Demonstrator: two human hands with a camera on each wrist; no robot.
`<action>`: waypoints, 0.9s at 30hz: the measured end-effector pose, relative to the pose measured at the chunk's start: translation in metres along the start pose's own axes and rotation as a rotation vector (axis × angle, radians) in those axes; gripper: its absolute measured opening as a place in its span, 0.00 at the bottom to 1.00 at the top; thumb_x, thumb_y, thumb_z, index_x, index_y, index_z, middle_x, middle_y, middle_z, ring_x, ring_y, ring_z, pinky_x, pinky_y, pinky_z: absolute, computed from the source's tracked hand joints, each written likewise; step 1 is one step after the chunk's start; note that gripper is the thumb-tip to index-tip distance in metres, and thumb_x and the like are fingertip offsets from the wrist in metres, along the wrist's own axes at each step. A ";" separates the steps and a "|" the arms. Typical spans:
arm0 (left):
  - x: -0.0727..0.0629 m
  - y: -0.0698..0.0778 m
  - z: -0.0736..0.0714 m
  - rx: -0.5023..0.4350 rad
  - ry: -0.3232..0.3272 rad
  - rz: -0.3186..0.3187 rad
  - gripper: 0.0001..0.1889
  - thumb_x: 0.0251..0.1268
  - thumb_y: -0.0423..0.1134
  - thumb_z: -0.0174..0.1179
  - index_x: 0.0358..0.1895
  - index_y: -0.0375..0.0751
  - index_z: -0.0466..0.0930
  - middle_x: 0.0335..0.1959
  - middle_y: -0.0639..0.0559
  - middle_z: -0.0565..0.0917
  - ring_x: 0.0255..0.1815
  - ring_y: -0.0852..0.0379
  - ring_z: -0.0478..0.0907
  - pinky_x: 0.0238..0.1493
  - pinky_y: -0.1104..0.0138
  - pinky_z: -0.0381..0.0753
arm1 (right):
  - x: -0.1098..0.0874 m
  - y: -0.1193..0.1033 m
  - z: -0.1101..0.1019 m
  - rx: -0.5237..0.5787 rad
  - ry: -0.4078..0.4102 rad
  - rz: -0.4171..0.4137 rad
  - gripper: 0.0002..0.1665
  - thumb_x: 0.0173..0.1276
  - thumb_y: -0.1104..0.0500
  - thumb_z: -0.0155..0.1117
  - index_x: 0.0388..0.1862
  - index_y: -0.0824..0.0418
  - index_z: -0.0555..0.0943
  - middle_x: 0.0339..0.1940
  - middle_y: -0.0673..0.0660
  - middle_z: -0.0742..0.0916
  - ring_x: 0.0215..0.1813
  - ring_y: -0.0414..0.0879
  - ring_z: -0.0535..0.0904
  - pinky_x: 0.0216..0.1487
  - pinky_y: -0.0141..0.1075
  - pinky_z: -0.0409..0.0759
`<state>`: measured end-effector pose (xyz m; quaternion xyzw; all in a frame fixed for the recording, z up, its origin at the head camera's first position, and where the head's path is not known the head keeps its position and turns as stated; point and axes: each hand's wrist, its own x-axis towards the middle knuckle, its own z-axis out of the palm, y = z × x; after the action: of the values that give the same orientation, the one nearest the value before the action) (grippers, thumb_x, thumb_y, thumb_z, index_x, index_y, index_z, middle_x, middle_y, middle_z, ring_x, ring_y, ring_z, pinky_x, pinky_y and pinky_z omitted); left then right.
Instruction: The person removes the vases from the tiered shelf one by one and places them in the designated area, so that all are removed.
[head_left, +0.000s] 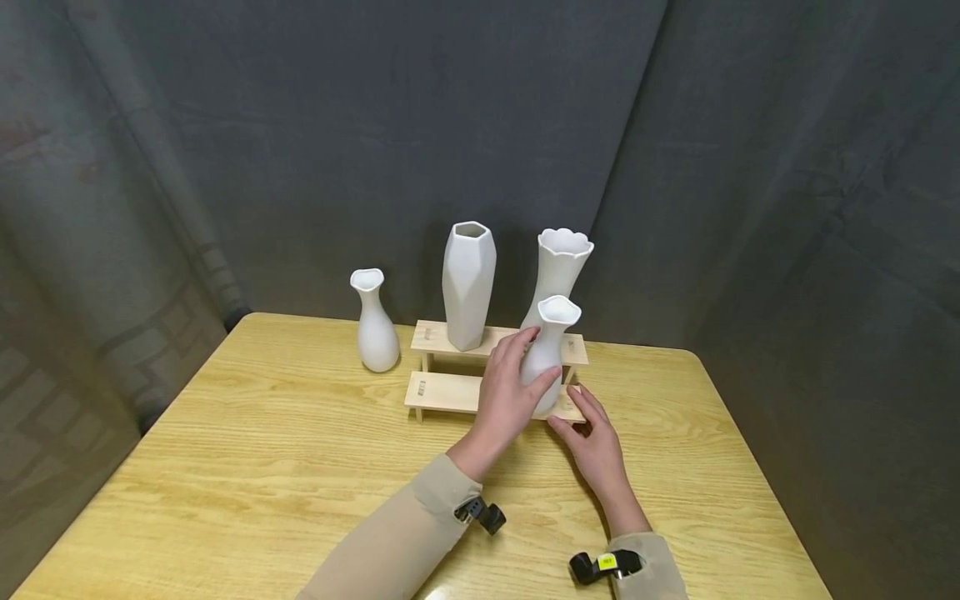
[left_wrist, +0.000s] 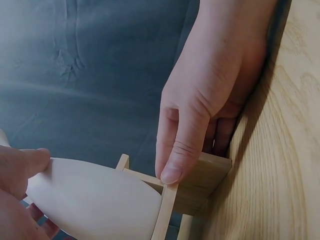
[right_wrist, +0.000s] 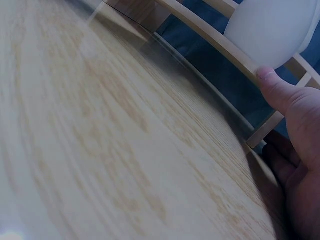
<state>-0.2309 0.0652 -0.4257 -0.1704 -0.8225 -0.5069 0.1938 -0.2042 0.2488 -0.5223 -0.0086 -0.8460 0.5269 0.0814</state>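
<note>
My left hand (head_left: pixel 510 392) is curled round a white, pear-bodied, apparently ceramic vase with a wavy mouth (head_left: pixel 543 358), thumb on one side, fingers on the other. The vase is upright at the right end of the lower board of a pale wooden two-tier stand (head_left: pixel 446 390), ahead of my right hand (head_left: pixel 596 446). Its base appears to meet the board; whether its full weight is down, I cannot tell. My right hand pinches that end of the lower board, thumb at the front edge.

Complete, in my judgement: a tall, white, faceted vase (head_left: pixel 468 287) stands upright on the upper board, beyond my left hand. A white, flared vase with a scalloped rim (head_left: pixel 558 267) is upright beyond the gripped one, apparently on the same board; its base is hidden.

Outstanding, in my judgement: the gripped vase is not yet released, and a second white, pear-bodied vase with a narrow neck (head_left: pixel 377 333) stands on the yellowish wood-grain table (head_left: pixel 300 450), well left of my left hand, off the stand
</note>
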 end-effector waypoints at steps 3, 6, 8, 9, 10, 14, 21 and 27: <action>0.000 0.000 0.000 0.007 0.000 0.006 0.34 0.73 0.41 0.77 0.78 0.42 0.76 0.70 0.43 0.81 0.68 0.43 0.79 0.66 0.47 0.82 | 0.000 -0.001 0.000 0.008 -0.001 0.007 0.44 0.78 0.52 0.76 0.87 0.57 0.69 0.91 0.60 0.62 0.87 0.58 0.64 0.78 0.51 0.73; 0.000 0.001 0.000 0.004 0.001 0.006 0.33 0.73 0.40 0.77 0.77 0.41 0.77 0.69 0.42 0.82 0.67 0.43 0.80 0.65 0.46 0.83 | 0.000 -0.002 0.000 0.015 -0.002 0.012 0.44 0.78 0.52 0.76 0.88 0.57 0.69 0.91 0.60 0.62 0.87 0.58 0.63 0.79 0.54 0.72; 0.000 0.000 0.000 -0.002 -0.001 0.003 0.33 0.73 0.40 0.77 0.77 0.40 0.77 0.69 0.42 0.82 0.67 0.43 0.80 0.65 0.46 0.83 | -0.001 -0.002 0.000 0.014 -0.001 0.014 0.44 0.78 0.52 0.76 0.88 0.57 0.69 0.91 0.59 0.62 0.87 0.58 0.63 0.79 0.54 0.72; 0.000 0.000 0.000 -0.005 -0.001 0.003 0.33 0.73 0.39 0.77 0.77 0.40 0.77 0.69 0.42 0.82 0.67 0.42 0.81 0.65 0.45 0.83 | -0.001 -0.002 0.000 0.015 -0.001 0.014 0.44 0.78 0.52 0.76 0.88 0.57 0.69 0.91 0.59 0.62 0.87 0.58 0.63 0.79 0.54 0.72; 0.000 0.000 0.000 -0.006 0.000 0.005 0.33 0.73 0.39 0.77 0.77 0.40 0.77 0.69 0.42 0.82 0.67 0.42 0.81 0.65 0.45 0.83 | 0.000 -0.002 0.000 0.016 0.000 0.013 0.45 0.78 0.52 0.76 0.88 0.57 0.69 0.91 0.59 0.62 0.87 0.58 0.63 0.79 0.54 0.72; -0.001 -0.001 0.001 0.001 0.009 0.018 0.32 0.73 0.39 0.76 0.77 0.39 0.77 0.69 0.41 0.82 0.66 0.42 0.81 0.64 0.45 0.84 | 0.000 -0.001 0.000 0.022 -0.001 0.013 0.45 0.78 0.51 0.76 0.88 0.57 0.69 0.91 0.59 0.62 0.87 0.58 0.63 0.79 0.54 0.72; -0.001 -0.002 0.001 0.021 0.019 0.035 0.32 0.73 0.40 0.76 0.76 0.40 0.77 0.68 0.42 0.82 0.65 0.43 0.82 0.63 0.46 0.85 | 0.000 -0.002 0.001 0.025 0.003 0.008 0.45 0.78 0.52 0.77 0.87 0.58 0.70 0.91 0.59 0.63 0.86 0.58 0.64 0.78 0.53 0.73; -0.001 -0.002 0.000 0.022 0.009 0.031 0.32 0.73 0.40 0.76 0.77 0.41 0.77 0.69 0.43 0.82 0.66 0.43 0.82 0.63 0.46 0.84 | 0.000 -0.003 0.001 0.025 0.004 0.006 0.44 0.77 0.53 0.77 0.87 0.58 0.70 0.91 0.59 0.63 0.86 0.58 0.64 0.78 0.53 0.73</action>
<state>-0.2311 0.0644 -0.4280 -0.1789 -0.8243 -0.4956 0.2072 -0.2038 0.2469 -0.5200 -0.0115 -0.8390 0.5378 0.0817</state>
